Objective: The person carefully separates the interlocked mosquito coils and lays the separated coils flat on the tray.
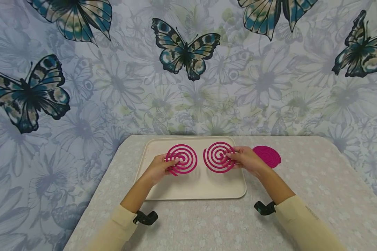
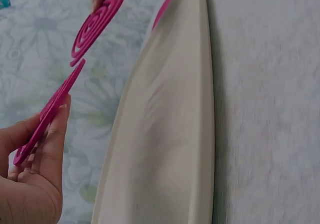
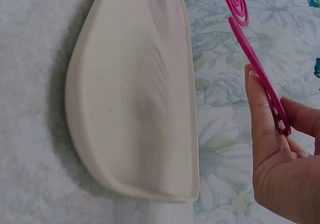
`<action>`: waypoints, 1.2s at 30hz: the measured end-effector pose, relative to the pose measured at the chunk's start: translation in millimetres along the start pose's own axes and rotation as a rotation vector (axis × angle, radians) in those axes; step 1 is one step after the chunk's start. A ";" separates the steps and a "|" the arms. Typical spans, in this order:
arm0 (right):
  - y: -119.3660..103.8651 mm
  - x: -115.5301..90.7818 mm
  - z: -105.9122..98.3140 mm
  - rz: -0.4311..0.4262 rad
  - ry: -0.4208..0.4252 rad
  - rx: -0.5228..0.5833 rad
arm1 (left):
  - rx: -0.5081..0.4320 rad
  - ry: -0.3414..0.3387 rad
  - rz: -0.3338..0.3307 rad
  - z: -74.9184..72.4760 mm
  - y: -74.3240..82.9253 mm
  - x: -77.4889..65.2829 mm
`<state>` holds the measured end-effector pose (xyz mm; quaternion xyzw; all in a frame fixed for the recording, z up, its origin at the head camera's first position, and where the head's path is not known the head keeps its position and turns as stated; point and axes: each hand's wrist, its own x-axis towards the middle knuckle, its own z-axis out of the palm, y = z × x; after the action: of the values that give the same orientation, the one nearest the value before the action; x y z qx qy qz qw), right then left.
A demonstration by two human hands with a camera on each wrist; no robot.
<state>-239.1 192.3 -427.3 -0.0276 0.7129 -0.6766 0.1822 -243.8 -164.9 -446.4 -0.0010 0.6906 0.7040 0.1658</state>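
My left hand point(image 1: 157, 169) pinches a pink mosquito coil point(image 1: 196, 158) between thumb and fingers, thumb on its near face. A second pink mosquito coil point(image 1: 204, 160) is held the same way by my right hand point(image 1: 246, 161). Both coils are single spirals with open gaps between their rings. They stand tilted up side by side above a cream tray point(image 1: 191, 191), a small gap between them in the head view. The left wrist view shows the left coil point(image 2: 52, 107) nearly edge-on, raised off the tray. Edge-on too is the right coil point(image 3: 257, 69) in the right wrist view.
A fuller pink coil disc point(image 1: 267, 156) lies on the table right of the tray, partly behind my right wrist. The table point(image 1: 317, 181) has a pale patterned cover. Behind it rises a backdrop point(image 1: 188, 104) printed with flowers and butterflies.
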 end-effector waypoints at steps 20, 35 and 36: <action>2.1 69.3 56.3 0.144 0.034 0.184 | -0.084 0.062 -0.142 -74.6 -2.1 42.7; 4.3 101.9 83.9 0.209 0.142 0.184 | -0.054 0.167 -0.186 -84.9 -3.4 62.1; 4.1 101.6 84.7 0.204 0.154 0.175 | -0.037 0.177 -0.179 -85.2 -3.1 62.1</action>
<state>-307.9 82.7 -455.5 0.1126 0.6623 -0.7142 0.1966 -321.2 -233.5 -467.6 -0.1275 0.6865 0.6962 0.1663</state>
